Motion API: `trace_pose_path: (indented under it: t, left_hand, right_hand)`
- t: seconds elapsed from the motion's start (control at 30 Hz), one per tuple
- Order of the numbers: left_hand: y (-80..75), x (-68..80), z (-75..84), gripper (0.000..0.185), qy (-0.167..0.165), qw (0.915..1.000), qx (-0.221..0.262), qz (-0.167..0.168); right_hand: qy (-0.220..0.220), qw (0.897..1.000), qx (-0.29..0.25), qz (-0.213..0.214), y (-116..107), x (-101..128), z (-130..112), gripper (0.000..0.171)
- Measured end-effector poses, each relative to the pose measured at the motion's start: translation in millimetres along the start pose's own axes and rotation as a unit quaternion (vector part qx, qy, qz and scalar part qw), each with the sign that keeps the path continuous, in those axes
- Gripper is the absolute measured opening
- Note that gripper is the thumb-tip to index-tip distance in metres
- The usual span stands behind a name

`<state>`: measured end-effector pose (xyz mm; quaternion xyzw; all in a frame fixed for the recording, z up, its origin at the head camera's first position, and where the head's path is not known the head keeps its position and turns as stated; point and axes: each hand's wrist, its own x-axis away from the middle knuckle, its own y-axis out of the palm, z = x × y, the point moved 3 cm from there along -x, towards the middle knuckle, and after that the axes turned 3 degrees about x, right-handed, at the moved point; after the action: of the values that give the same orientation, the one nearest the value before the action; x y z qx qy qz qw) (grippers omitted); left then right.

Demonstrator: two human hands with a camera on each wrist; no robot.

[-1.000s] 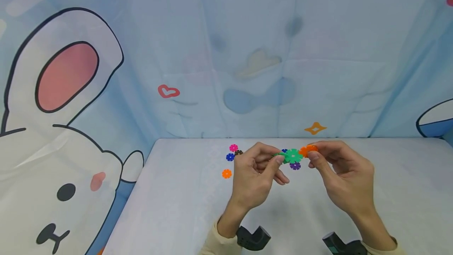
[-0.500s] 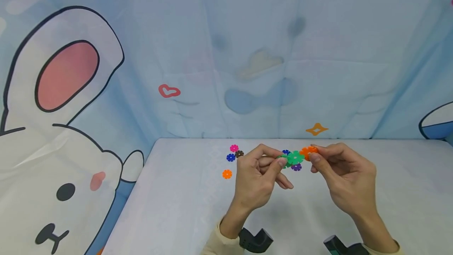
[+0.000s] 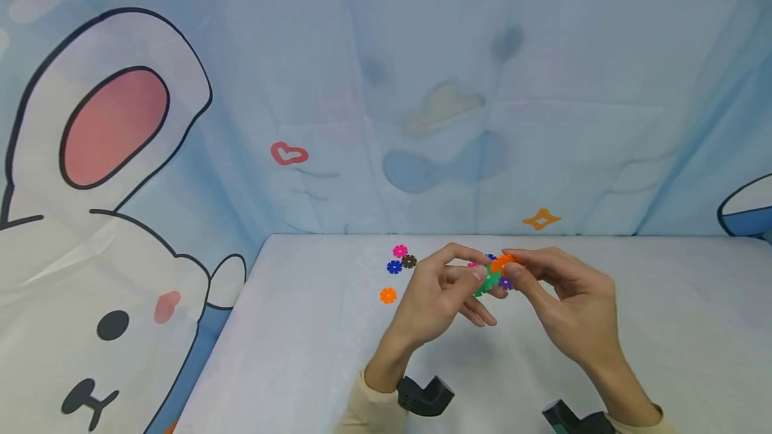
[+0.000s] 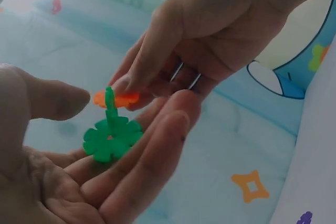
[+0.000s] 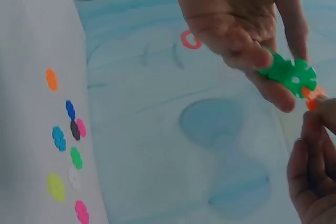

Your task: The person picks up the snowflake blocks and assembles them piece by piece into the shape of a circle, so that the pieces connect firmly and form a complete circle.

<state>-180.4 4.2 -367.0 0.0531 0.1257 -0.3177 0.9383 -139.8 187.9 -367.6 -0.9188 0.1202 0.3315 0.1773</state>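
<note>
My left hand (image 3: 476,273) pinches two joined green snowflake discs (image 3: 487,280) between thumb and fingers; in the left wrist view the green discs (image 4: 111,137) rest on the fingers, one disc standing upright. The right hand (image 3: 512,268) pinches an orange disc (image 3: 502,262) and holds it against the upright green disc's top edge. The left wrist view shows the orange disc (image 4: 118,98) lying flat at that edge. From the right wrist the green discs (image 5: 290,75) and the orange disc (image 5: 314,98) show together. Both hands hover above the white table (image 3: 301,353).
Loose discs lie on the table left of the hands: pink (image 3: 400,251), blue (image 3: 395,266), brown (image 3: 409,261), orange (image 3: 388,295). A purple disc (image 3: 505,282) lies under the hands. A cartoon-print blue curtain (image 3: 386,86) hangs behind the table. Black wrist mounts (image 3: 422,397) show at the bottom.
The right hand has moved left, bringing the orange disc from beside the green discs onto them. The left hand has tilted the green discs slightly downward.
</note>
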Motion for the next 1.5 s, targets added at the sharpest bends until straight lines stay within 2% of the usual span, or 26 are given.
trace_pose_path:
  t: [0.1, 0.2, 0.27, 0.33, 0.37, 0.43, 0.53, 0.6, 0.7, 0.93, 1.1, 1.3, 1.4, 1.5]
  left_hand:
    - [1.2, -2.0, -5.6, 0.026, -0.052, 0.9985, 0.004, -0.015]
    - [1.4, -4.0, -10.1, 0.024, -0.071, 0.9975, 0.001, -0.007]
    - [-0.4, -5.1, -11.9, 0.022, -0.072, 0.9973, 0.003, 0.006]
    - [-3.4, -5.8, -13.0, 0.022, -0.072, 0.9971, 0.009, 0.023]
    - [-5.4, -5.7, -13.5, 0.021, -0.075, 0.9966, 0.012, 0.031]
    - [-9.0, -5.8, -14.4, 0.021, -0.078, 0.9959, 0.013, 0.044]
    - [-12.2, -5.9, -15.9, 0.021, -0.081, 0.9949, 0.013, 0.059]
    - [-13.0, -6.2, -16.8, 0.022, -0.080, 0.9947, 0.012, 0.063]
    - [-13.1, -6.9, -17.5, 0.023, -0.078, 0.9947, 0.013, 0.065]
    - [-11.4, -6.9, -15.2, 0.020, -0.072, 0.9949, 0.030, 0.063]
    - [-9.7, -6.4, -14.4, 0.016, -0.073, 0.9946, 0.052, 0.051]
    - [-7.7, -5.8, -14.0, 0.015, -0.066, 0.9948, 0.065, 0.041]
    - [-6.9, -5.6, -13.7, 0.012, -0.063, 0.9946, 0.073, 0.038]
    - [-6.2, -5.6, -13.2, 0.011, -0.061, 0.9946, 0.076, 0.036]
  right_hand:
    - [-0.021, 0.999, 0.013, -0.032, -1.4, -0.7, 3.4, 0.039]
    - [-0.021, 0.998, 0.030, -0.060, -5.5, -2.4, 10.2, 0.040]
    - [-0.003, 0.997, 0.050, -0.062, -9.9, -3.8, 20.8, 0.041]
    - [0.038, 0.993, 0.095, -0.062, -14.1, -4.7, 38.9, 0.039]
    - [0.066, 0.988, 0.121, -0.068, -15.6, -4.0, 50.1, 0.039]
    - [0.117, 0.973, 0.177, -0.093, -16.5, -0.4, 76.9, 0.042]
    - [0.176, 0.940, 0.242, -0.165, -11.1, 10.2, 117.3, 0.052]
    - [0.196, 0.924, 0.257, -0.206, -5.3, 18.1, 139.5, 0.055]
    - [0.195, 0.913, 0.270, -0.234, 3.1, 26.7, 159.5, 0.054]
    - [0.146, 0.913, 0.305, -0.227, 16.6, 30.7, 164.4, 0.040]
    - [0.161, 0.916, 0.293, -0.221, 19.3, 31.0, 160.2, 0.027]
    - [0.191, 0.917, 0.263, -0.231, 17.4, 28.1, 160.1, 0.025]
    - [0.186, 0.930, 0.234, -0.214, 14.1, 23.1, 150.3, 0.020]
    - [0.136, 0.955, 0.207, -0.162, 9.3, 13.7, 128.6, 0.015]
